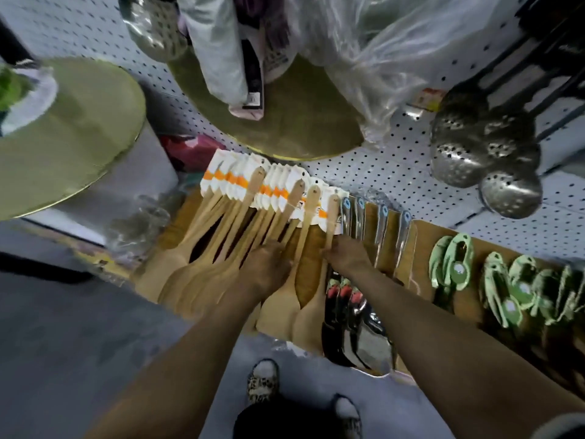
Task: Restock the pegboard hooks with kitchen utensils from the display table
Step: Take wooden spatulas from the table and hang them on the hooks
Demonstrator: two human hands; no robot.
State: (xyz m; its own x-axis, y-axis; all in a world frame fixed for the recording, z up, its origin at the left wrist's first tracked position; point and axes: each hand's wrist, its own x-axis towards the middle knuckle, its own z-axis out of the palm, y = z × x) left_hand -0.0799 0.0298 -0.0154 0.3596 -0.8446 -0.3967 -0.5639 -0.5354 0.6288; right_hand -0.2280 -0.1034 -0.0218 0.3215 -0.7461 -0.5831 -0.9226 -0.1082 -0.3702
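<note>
Several wooden spatulas point(221, 236) with white and orange tags lie in a row on the brown display table point(421, 245). My left hand point(266, 270) rests palm down on the spatula handles near the middle of the row. My right hand point(346, 256) pinches the handle of the rightmost wooden spatula point(330, 217). The white pegboard point(389, 172) rises behind the table. Perforated metal skimmers point(484, 153) hang from it at the right.
Steel utensils point(381, 226) and green plastic tools point(456, 264) lie to the right of the spatulas. Red and black utensils point(343, 312) sit under my right forearm. Round gold boards point(72, 131) and plastic-wrapped goods point(348, 52) hang above. The grey floor and my shoes lie below.
</note>
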